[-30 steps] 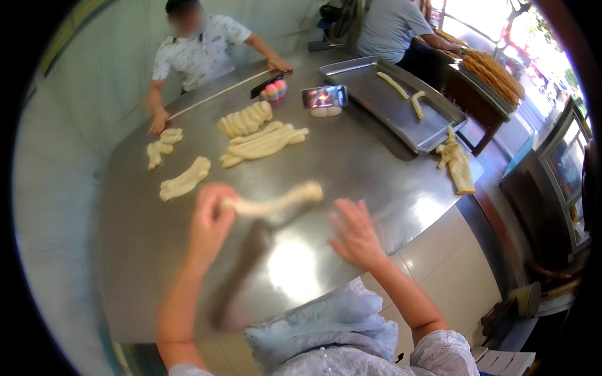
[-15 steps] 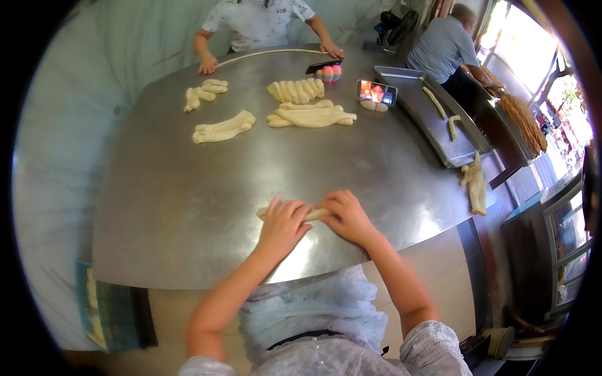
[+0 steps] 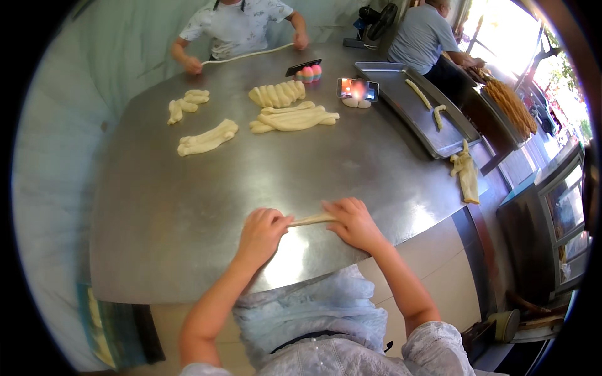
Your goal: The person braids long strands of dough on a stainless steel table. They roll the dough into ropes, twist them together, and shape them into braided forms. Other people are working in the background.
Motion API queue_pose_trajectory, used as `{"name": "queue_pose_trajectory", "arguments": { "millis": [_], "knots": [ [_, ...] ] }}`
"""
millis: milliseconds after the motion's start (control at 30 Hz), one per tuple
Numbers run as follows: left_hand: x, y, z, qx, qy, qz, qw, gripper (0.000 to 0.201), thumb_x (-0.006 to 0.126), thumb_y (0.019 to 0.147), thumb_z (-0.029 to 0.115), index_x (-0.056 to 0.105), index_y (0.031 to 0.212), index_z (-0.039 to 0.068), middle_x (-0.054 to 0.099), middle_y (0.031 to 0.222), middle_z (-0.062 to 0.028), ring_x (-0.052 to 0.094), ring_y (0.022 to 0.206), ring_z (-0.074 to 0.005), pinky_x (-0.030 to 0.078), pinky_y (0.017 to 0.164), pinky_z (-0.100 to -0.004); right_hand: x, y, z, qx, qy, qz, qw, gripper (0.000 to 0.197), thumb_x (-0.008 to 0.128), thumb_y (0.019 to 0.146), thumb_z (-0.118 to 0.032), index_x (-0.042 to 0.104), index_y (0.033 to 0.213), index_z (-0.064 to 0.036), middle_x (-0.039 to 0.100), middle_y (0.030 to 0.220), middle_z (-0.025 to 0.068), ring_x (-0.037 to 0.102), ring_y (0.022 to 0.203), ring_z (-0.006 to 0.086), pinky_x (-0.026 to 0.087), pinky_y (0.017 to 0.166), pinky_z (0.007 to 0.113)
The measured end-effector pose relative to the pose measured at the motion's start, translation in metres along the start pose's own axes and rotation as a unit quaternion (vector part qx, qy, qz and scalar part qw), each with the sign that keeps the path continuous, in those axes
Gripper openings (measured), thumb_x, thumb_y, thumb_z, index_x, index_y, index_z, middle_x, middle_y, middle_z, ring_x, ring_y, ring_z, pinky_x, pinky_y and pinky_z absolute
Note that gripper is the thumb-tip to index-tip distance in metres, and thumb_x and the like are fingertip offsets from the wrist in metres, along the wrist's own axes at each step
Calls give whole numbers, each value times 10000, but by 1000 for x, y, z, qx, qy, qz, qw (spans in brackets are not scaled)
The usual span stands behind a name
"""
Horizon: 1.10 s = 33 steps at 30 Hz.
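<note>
A short strip of pale dough (image 3: 311, 220) stretches between my two hands, just above or on the near part of the steel table (image 3: 188, 219). My left hand (image 3: 263, 234) is closed round its left end, with the fingers curled. At the other end, my right hand (image 3: 353, 222) grips the dough between thumb and fingers. Farther up the table lie more dough pieces: a folded pair of strips (image 3: 208, 138), a bundle of long strips (image 3: 293, 118), a row of short thick pieces (image 3: 277, 94) and a few small lumps (image 3: 188, 105).
Across the table a co-worker (image 3: 238, 31) holds a long dough rope (image 3: 248, 55). Two phones, one lit (image 3: 358, 89) and one dark (image 3: 303, 67), stand on small holders. To the right are a metal tray (image 3: 407, 119) with two dough twists, a limp cloth-like glove (image 3: 465, 175) and another person (image 3: 424, 37).
My hands have moved apart, and the dough between them looks longer and thinner. Opposite, the co-worker's right-side hand has lifted with the rope's end. The view has shifted slightly.
</note>
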State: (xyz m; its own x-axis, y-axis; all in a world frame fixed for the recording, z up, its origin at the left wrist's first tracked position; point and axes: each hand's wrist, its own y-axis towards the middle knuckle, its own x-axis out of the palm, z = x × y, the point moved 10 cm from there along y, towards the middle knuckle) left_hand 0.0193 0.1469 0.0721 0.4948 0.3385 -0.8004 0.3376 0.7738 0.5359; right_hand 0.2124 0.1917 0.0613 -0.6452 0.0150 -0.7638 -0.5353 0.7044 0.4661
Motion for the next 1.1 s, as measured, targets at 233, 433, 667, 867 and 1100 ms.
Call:
{"name": "queue_pose_trajectory", "arguments": {
  "millis": [233, 433, 667, 867, 1100],
  "knots": [
    [-14, -24, -33, -43, 10, -15, 999, 250, 809, 759, 121, 761, 1004, 120, 602, 882, -31, 585, 870, -258, 482, 797, -404, -11, -16, 13, 42, -16, 1, 999, 282, 718, 855, -116, 713, 1134, -73, 637, 1015, 79, 581, 986, 296, 477, 880, 394],
    [-40, -45, -52, -69, -29, 52, 996, 307, 799, 782, 91, 732, 1082, 92, 577, 926, -68, 562, 876, -274, 475, 781, -406, -25, -15, -2, -6, -47, 59, 997, 300, 689, 818, -47, 699, 1117, -71, 665, 1024, 104, 618, 975, 322, 512, 830, 420],
    [-78, -74, -62, -150, 55, 61, 985, 363, 793, 782, 89, 722, 1137, 103, 593, 973, -100, 576, 925, -300, 476, 817, -420, -5, -9, -24, -16, 7, 33, 999, 385, 657, 818, -24, 669, 1202, -49, 662, 1044, 147, 619, 1055, 352, 498, 955, 483],
    [-36, -67, -15, -178, 130, -74, 973, 664, 614, 958, 172, 342, 1532, -19, 271, 1621, -223, 239, 1510, -411, 167, 1243, -537, 34, -9, -60, 14, -157, -5, 988, 486, 621, 868, -129, 593, 1319, 51, 591, 1332, 188, 490, 1344, 354, 274, 1206, 552],
    [80, 22, -39, -284, 11, -158, 946, 619, 373, 1073, 385, 374, 1499, -64, 237, 1622, -277, 217, 1510, -437, 180, 1214, -586, 98, 43, -56, 63, -234, 5, 970, 540, 479, 955, -224, 500, 1409, 68, 533, 1429, 260, 421, 1417, 385, 188, 1221, 568]
  ]
}}
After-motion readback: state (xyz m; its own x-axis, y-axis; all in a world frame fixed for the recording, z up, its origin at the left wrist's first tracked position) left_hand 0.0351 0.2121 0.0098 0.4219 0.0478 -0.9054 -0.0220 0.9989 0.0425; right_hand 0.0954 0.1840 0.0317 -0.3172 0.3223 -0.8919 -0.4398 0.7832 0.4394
